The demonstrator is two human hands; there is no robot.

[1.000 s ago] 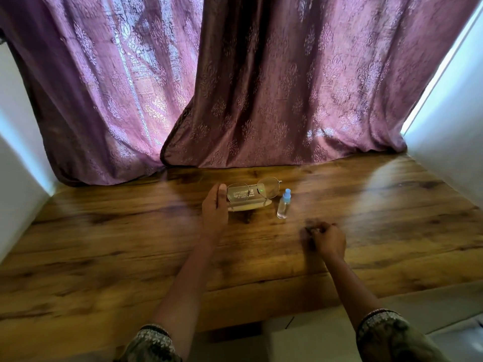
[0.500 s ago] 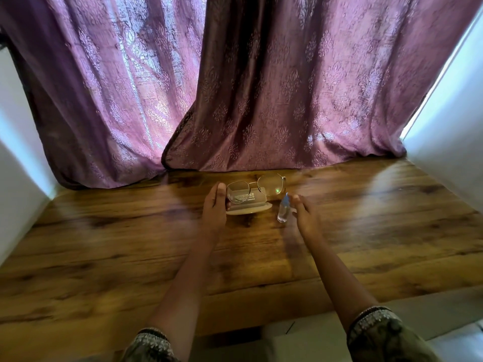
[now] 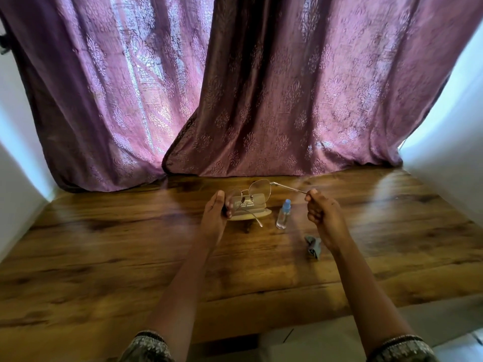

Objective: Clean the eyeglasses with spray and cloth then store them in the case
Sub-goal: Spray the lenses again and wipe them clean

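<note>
Thin metal-framed eyeglasses (image 3: pixel 258 190) are held up over the open beige case (image 3: pixel 249 214) on the wooden table. My left hand (image 3: pixel 215 214) grips the left lens end of the frame. My right hand (image 3: pixel 320 209) pinches the tip of the unfolded right temple arm; the other temple hangs down over the case. A small clear spray bottle (image 3: pixel 283 218) with a blue cap stands upright between the case and my right hand. A crumpled grey cloth (image 3: pixel 313 246) lies on the table just left of my right wrist.
The wooden table (image 3: pixel 117 257) runs back to purple patterned curtains (image 3: pixel 261 100) right behind the case. White walls (image 3: pixel 449 152) close in on both sides. The table's near edge lies below my forearms.
My right hand let go of the cloth on the table, moved up past the spray bottle and took hold of the right temple, unfolding it. The glasses rose slightly.
</note>
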